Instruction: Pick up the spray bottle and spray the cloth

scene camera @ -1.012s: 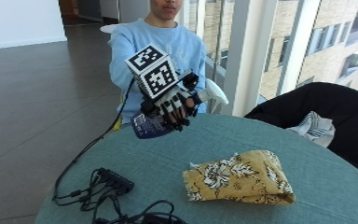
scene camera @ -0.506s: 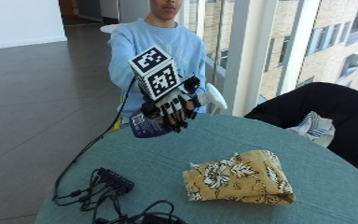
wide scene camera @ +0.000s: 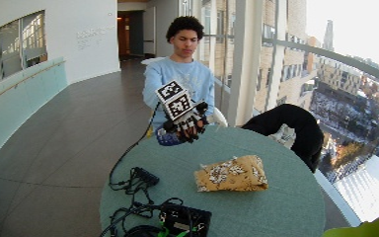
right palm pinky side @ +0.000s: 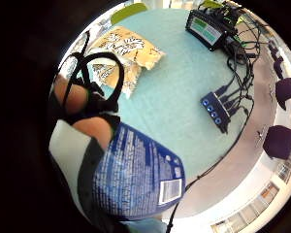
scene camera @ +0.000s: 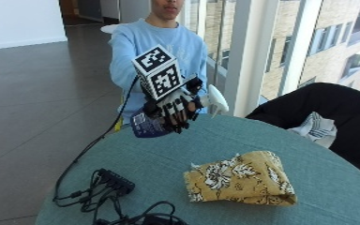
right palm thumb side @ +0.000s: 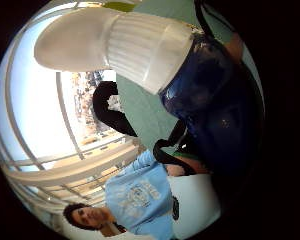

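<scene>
Though mostly hidden, the spray bottle [scene camera: 147,125] looks dark blue, white-headed.

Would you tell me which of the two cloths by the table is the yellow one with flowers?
It is the folded cloth lying flat on the green table; the striped white cloth rests on the dark chair instead.

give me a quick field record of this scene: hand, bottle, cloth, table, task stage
hand: gloved right hand raised above the table's near edge by the person, fingers curled round the spray bottle
bottle: blue spray bottle with white spray head, held in the air, lying roughly sideways
cloth: yellow floral cloth folded on the table, apart from the hand
table: round teal table, black cables and a hub at one side
task stage: bottle picked up; no spray visible
</scene>
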A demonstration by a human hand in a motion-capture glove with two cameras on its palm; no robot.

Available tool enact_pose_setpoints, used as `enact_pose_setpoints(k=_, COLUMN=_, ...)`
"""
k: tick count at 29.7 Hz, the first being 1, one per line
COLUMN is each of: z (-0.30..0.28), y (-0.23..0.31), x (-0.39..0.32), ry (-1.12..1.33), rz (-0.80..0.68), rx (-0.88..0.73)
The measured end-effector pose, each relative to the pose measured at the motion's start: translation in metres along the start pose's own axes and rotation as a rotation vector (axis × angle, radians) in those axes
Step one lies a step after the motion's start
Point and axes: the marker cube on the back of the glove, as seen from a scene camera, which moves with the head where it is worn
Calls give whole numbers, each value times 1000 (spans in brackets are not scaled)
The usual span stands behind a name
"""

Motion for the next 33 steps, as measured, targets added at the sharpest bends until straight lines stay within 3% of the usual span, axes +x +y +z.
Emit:
enact_pose_setpoints(k=22, z=1, y=2, x=-10, ry=-82, rz=-30, rx=13)
enact_pose_setpoints(k=33, z=0, y=12, x=-65, ry=-310, rz=-265, rx=137)
